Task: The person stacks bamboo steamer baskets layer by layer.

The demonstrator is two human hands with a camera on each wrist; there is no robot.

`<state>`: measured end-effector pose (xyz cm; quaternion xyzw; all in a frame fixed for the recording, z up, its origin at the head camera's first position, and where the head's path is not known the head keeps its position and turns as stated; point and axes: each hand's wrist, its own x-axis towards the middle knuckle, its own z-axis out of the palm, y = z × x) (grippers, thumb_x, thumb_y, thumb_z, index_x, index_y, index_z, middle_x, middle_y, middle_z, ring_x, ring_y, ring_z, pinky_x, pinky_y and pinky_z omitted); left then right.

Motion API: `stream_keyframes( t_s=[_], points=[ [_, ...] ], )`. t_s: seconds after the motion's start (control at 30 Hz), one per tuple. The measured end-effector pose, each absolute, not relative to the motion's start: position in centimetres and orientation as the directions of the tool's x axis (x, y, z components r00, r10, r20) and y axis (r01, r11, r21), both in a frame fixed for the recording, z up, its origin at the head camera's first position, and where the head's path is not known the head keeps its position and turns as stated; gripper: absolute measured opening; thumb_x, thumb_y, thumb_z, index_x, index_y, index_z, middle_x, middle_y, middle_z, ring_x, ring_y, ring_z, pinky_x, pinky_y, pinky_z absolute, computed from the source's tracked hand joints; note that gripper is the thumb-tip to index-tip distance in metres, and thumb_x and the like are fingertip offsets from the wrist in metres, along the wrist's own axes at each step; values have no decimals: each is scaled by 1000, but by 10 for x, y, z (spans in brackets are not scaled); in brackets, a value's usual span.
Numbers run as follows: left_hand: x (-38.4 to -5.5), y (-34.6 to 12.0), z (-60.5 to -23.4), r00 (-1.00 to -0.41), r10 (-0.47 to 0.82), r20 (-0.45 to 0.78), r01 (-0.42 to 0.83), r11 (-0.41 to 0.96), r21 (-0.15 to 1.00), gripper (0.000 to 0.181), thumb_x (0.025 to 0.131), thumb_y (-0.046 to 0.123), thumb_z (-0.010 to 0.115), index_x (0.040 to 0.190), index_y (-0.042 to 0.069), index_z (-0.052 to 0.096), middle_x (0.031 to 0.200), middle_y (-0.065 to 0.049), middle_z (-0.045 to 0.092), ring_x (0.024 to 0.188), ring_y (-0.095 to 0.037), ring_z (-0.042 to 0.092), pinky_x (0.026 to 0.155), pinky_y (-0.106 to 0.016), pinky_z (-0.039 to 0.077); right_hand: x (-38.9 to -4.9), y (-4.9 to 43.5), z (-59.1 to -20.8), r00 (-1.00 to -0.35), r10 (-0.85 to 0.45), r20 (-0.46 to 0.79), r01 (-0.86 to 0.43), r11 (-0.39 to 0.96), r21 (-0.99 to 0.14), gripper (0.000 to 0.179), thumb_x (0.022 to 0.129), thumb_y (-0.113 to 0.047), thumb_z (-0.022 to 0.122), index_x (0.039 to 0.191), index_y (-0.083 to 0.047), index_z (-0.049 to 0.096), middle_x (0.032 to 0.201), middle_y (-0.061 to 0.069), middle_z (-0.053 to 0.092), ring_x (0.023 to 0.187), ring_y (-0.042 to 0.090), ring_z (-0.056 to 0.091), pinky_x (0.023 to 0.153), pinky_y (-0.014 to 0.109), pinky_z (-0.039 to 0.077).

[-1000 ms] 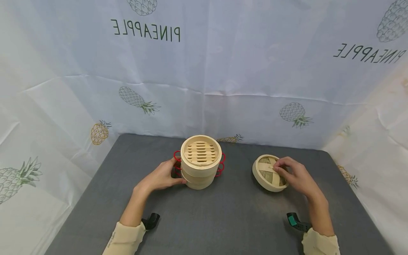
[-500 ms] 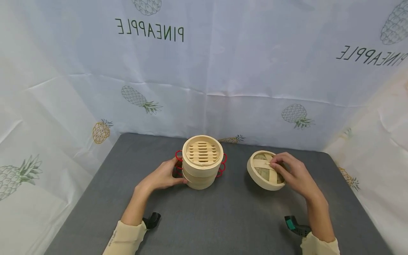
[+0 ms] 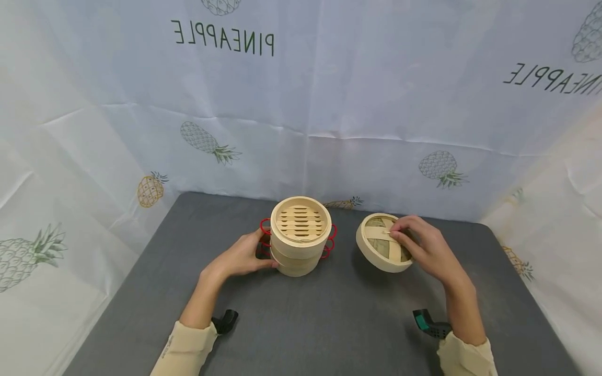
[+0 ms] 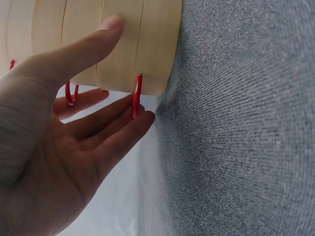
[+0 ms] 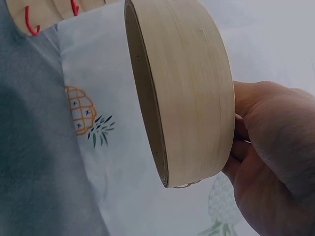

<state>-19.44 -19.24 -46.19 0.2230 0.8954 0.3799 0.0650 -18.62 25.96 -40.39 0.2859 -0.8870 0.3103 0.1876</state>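
Observation:
A stack of round bamboo steamer baskets [image 3: 301, 235] stands upright on the dark grey table, its slatted top basket uncovered. Red loop handles [image 3: 333, 231] stick out from both sides. At the stack's left side is my left hand [image 3: 241, 257], thumb against the lower wall and loosely spread fingers beside the red handles [image 4: 137, 96]. My right hand [image 3: 425, 248] pinches the middle of a woven bamboo steamer lid [image 3: 382, 241]. In the right wrist view the lid [image 5: 189, 93] hangs in the air, tilted, and hides most of the fingertips.
The grey tabletop [image 3: 320, 324] reaches toward me and out to both sides. A white curtain [image 3: 329, 94] printed with pineapples hangs right behind its far edge. Black camera mounts [image 3: 226, 321] sit at both wrists.
My right hand has raised the lid off the table and carried it left and away from me, toward the stack. My left hand has stayed at the stack's side.

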Motion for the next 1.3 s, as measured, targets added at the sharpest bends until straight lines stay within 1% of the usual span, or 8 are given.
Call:
stream_keyframes(
  t_s=[0.13,0.27,0.43,0.73,0.87,1.07,1.3],
  points=[
    [-194,-193,-462,-889,453,65,361,607,708,71,85,23,95,141,5,57,124,-10,76,116,-25,75,102,-46,62,-190,253,-394,-753,-406,518,-640,633,-435,23,96,5,76,108,-15,75,111,4,74,104,-3,62,90,7,46],
    [-195,-194,-462,-886,459,73,369,601,709,69,84,23,95,140,5,58,124,-9,77,115,-25,75,102,-46,62,-194,247,-385,-737,-423,528,-661,616,-428,25,95,7,76,108,-14,75,111,4,74,105,-3,61,90,7,46],
    [-194,-193,-461,-889,453,69,362,603,711,70,84,23,95,140,5,58,124,-10,77,116,-25,75,103,-46,62,-197,239,-375,-712,-441,546,-690,586,-426,26,94,9,76,108,-13,75,112,5,74,106,-2,61,90,7,46],
    [-194,-193,-459,-894,446,55,349,612,710,71,84,23,95,141,5,57,125,-11,77,118,-26,75,104,-46,61,-201,224,-360,-703,-456,545,-700,574,-423,24,96,6,76,109,-15,76,113,3,74,105,1,62,91,9,47],
    [-193,-194,-459,-891,450,60,352,602,717,71,84,22,95,141,5,57,125,-11,77,117,-26,75,103,-46,62,-204,216,-354,-677,-472,564,-728,543,-420,25,95,8,77,109,-14,76,113,3,74,105,3,62,91,10,47],
    [-192,-194,-459,-887,458,67,359,590,723,73,84,21,96,143,6,56,125,-11,77,117,-27,75,103,-46,62,-208,204,-345,-624,-494,605,-776,485,-404,29,91,12,77,109,-12,77,111,3,74,98,6,61,86,15,47],
    [-192,-194,-459,-887,457,65,357,591,723,70,84,22,95,141,6,57,125,-11,77,117,-26,75,102,-46,62,-212,190,-336,-604,-508,614,-793,465,-395,27,91,11,78,108,-10,76,112,4,74,92,6,57,81,16,45]
  ],
)
